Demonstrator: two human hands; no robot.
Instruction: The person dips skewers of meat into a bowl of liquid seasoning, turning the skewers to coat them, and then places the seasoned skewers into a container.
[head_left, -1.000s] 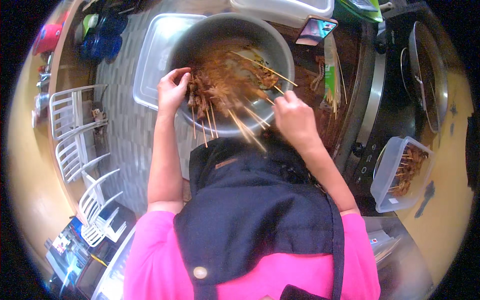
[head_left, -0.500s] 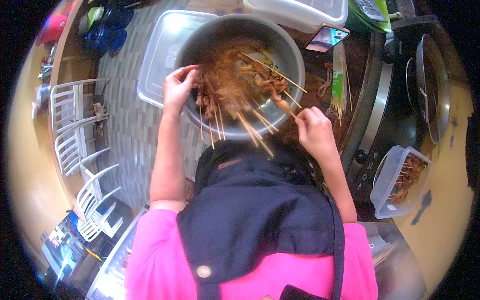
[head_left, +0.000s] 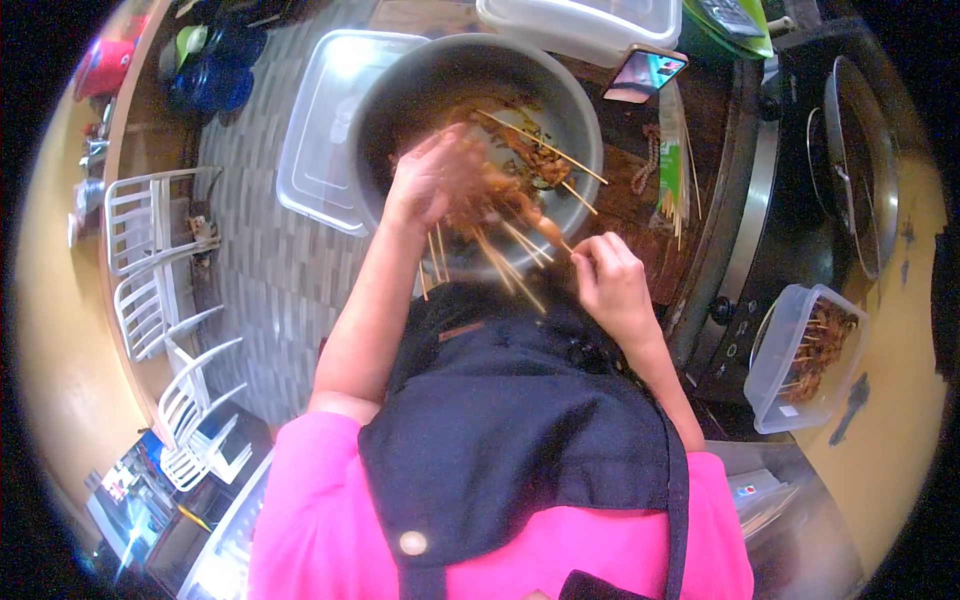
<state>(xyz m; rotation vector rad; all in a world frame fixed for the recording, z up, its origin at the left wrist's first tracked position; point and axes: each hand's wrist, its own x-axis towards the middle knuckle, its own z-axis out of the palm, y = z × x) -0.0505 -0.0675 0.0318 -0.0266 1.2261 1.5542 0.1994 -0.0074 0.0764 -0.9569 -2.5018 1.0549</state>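
Note:
A large grey metal bowl (head_left: 591,120) holds brown marinated meat, some of it threaded on bamboo skewers (head_left: 512,262) whose bare ends stick out over the near rim. Between the thumb and fingers of my right hand (head_left: 612,280), just outside the bowl's near right rim, is the bare end of a meat skewer (head_left: 543,226). Its meat end points into the bowl. My left hand (head_left: 432,180) reaches over the bowl at the meat, its fingers smeared by motion. Whether they grip any meat I cannot make out. Two more skewers (head_left: 545,140) lie at the bowl's right side.
A clear plastic lid (head_left: 308,150) lies left of the bowl. Beyond it stand a plastic container (head_left: 600,20) and a propped phone (head_left: 645,75). A green packet of bamboo sticks (head_left: 671,165) lies to the right, near a stove with a pan (head_left: 870,170) and a tub of skewers (head_left: 775,370).
My left hand has moved right and inward, from the bowl's left rim to over the meat. My right hand has shifted slightly left and nearer to me, still pinching the skewer.

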